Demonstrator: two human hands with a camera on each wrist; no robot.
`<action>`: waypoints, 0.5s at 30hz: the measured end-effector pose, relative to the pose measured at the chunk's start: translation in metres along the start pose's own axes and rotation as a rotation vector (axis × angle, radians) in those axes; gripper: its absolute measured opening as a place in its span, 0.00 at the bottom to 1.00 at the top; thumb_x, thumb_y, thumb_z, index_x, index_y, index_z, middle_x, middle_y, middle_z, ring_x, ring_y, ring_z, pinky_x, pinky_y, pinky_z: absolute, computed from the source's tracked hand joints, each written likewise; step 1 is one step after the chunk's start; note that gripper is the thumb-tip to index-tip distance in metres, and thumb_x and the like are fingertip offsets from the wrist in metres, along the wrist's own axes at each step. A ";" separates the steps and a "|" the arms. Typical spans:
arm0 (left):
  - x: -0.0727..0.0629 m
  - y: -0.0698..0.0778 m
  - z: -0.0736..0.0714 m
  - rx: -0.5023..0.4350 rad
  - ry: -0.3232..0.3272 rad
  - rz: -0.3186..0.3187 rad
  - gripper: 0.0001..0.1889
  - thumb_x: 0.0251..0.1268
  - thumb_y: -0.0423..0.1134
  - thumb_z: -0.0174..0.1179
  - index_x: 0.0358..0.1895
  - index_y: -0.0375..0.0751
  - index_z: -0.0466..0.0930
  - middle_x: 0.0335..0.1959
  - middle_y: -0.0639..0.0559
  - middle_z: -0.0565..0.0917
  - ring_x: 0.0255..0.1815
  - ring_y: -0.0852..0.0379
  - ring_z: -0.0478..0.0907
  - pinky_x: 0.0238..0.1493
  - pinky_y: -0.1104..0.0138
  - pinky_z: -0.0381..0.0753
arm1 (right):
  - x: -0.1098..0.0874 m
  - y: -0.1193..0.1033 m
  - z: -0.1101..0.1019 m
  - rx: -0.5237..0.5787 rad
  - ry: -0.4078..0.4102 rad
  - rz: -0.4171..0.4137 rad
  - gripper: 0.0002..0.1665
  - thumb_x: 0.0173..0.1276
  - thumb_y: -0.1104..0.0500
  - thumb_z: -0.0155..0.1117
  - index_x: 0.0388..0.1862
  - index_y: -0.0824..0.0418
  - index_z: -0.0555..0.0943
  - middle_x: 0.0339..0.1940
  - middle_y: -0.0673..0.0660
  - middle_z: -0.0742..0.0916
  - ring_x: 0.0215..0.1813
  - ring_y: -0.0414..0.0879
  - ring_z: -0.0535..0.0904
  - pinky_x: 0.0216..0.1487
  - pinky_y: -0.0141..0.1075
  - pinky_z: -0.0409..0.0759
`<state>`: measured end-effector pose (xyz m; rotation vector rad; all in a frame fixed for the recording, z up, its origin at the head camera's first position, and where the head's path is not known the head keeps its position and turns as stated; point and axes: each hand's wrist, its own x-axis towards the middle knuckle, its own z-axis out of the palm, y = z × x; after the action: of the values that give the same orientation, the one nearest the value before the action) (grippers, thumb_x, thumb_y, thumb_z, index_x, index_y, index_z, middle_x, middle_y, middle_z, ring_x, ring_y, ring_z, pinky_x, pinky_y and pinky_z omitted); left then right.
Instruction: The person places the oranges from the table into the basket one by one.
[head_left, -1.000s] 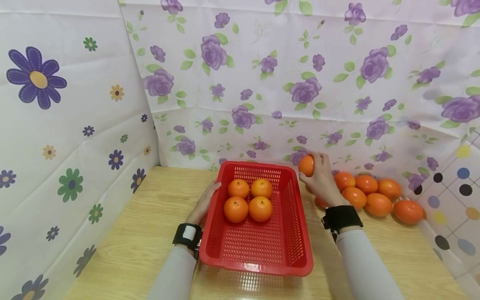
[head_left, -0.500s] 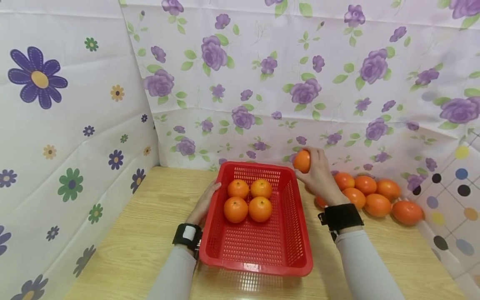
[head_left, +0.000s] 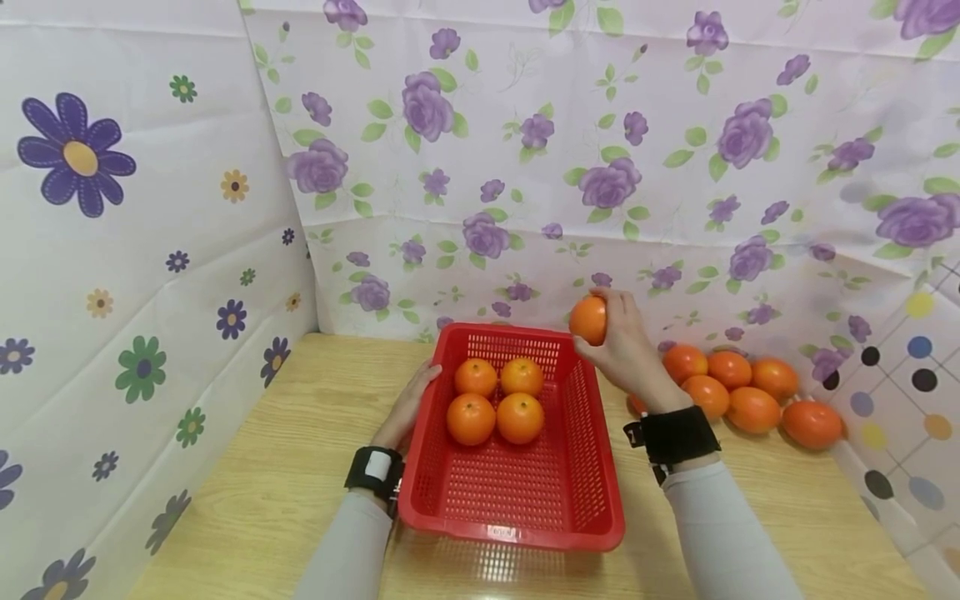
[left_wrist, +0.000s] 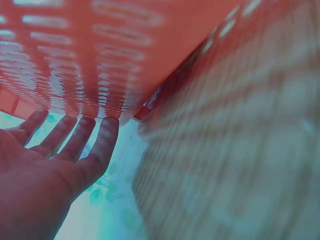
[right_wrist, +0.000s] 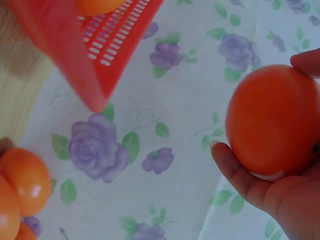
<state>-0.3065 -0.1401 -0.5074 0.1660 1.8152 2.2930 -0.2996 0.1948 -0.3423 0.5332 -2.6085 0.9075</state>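
The step in hand appears to be bringing an orange fruit (head_left: 588,320) to the red basket (head_left: 611,500). The right hand (head_left: 626,350) holds that fruit between thumb and fingers near the basket's upper-right corner. The left hand (head_left: 408,404) rests at the basket's left side, its fingers nearly straight, tips against the outer wall. The next move probably calls for clearing the raised rim and lowering the fruit beside the four oranges (head_left: 521,418) grouped in the upper half. More fruit (head_left: 753,410) lies on the bench (head_left: 247,483), right of frame; the patterned cloth (head_left: 480,150) behind limits reach.
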 end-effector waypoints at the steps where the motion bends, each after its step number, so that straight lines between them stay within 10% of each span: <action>1: 0.000 0.000 0.000 0.000 -0.001 0.000 0.34 0.81 0.60 0.47 0.83 0.56 0.52 0.79 0.44 0.63 0.77 0.43 0.64 0.72 0.44 0.68 | 0.000 -0.002 0.000 0.004 -0.007 -0.008 0.43 0.67 0.61 0.71 0.75 0.66 0.60 0.67 0.70 0.68 0.61 0.64 0.70 0.58 0.61 0.80; 15: 0.001 -0.001 0.000 -0.012 -0.021 0.040 0.32 0.84 0.57 0.44 0.83 0.52 0.52 0.79 0.42 0.63 0.77 0.43 0.63 0.73 0.46 0.68 | -0.006 -0.038 0.004 0.023 -0.225 -0.067 0.39 0.66 0.61 0.72 0.70 0.65 0.63 0.64 0.69 0.72 0.54 0.61 0.77 0.49 0.52 0.83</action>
<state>-0.3072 -0.1394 -0.5081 0.2258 1.8041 2.3197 -0.2782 0.1661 -0.3283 0.7648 -2.7617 0.9039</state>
